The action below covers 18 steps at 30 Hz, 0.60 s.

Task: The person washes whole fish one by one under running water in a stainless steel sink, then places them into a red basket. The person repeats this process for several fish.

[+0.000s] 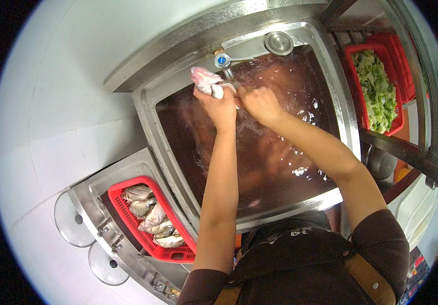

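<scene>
My left hand (219,108) grips a pale, pinkish fish (203,78) just in front of the faucet (223,63), above a large stainless steel sink (173,152). The fish points up and to the left, one end sticking out past my thumb. Against its other end, my right hand (261,103) is curled closed, holding the pale flesh between the two hands; its fingertips are hidden. Brownish-red water (268,160) fills the sink below, with ripples and glints on its surface. A small pale scrap (254,203) shows in the water near the front wall.
A red plastic basket (118,202) of several whole fish (154,219) rests at lower left. A metal sink strainer (278,43) sits on the back right rim. At right, a red basket (402,118) of chopped greens (375,91) stands behind a metal frame (405,156). Glass lids (68,225) are at far left.
</scene>
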{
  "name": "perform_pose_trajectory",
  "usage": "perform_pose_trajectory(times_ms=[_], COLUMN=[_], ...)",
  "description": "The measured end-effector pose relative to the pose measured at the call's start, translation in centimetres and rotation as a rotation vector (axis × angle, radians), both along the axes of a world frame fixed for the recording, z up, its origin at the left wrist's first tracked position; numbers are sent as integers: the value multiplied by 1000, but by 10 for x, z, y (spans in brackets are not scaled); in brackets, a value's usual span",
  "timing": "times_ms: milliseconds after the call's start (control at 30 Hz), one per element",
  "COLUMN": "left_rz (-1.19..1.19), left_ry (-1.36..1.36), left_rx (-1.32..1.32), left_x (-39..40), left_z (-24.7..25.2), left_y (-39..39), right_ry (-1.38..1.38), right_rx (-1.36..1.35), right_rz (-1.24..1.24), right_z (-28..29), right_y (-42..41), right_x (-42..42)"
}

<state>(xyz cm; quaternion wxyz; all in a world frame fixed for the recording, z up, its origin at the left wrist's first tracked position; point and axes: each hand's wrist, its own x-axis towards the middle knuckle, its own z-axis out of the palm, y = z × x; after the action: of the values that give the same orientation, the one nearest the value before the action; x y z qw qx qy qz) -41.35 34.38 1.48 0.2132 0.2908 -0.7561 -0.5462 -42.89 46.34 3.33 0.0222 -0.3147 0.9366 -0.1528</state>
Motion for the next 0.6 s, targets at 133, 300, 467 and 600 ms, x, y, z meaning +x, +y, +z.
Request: perform_pose_trajectory(times_ms=[133, 300, 467, 600], left_rz=[8, 20, 96, 61], left_ry=[-38, -130, -46, -33], left_rx=[-248, -152, 380, 406], left_x=[2, 3, 3, 4], left_z=[8, 9, 4, 15], left_y=[5, 1, -14, -12], right_ry=[50, -3, -62, 53], right_rx=[21, 96, -267, -550], right_rz=[130, 62, -44, 57], right_z=[-2, 8, 2, 4], right_y=[-4, -9, -2, 5], right_x=[-1, 3, 1, 3])
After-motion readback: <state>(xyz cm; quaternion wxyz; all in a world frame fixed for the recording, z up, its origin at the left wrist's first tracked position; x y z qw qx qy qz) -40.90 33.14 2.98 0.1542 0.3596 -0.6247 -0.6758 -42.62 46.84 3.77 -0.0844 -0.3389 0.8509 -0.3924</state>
